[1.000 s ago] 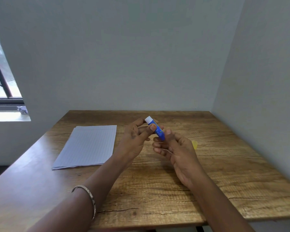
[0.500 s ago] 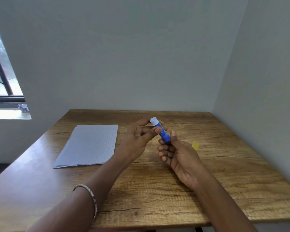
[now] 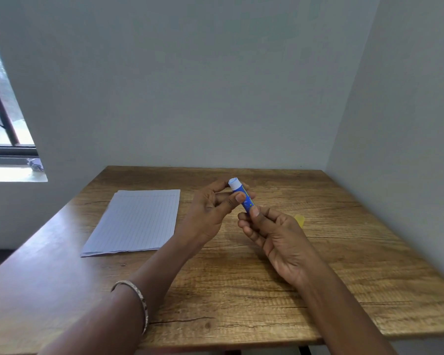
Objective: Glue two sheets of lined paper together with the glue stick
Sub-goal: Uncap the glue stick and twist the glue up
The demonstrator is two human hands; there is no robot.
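Observation:
A blue glue stick (image 3: 244, 198) with its white tip uncovered points up and away, held above the wooden table (image 3: 267, 290). My left hand (image 3: 210, 213) pinches its upper part between thumb and fingers. My right hand (image 3: 274, 239) grips its lower end, thumb pressed along the barrel. The lined paper (image 3: 136, 221), two sheets stacked with edges slightly offset, lies flat on the table to the left of my hands.
A small yellow cap (image 3: 300, 219) lies on the table just behind my right hand. Walls close off the table at the back and right. A window (image 3: 3, 119) is at the far left.
Both hands have shifted slightly right and tilted the glue stick more upright. The grip on the stick stays the same.

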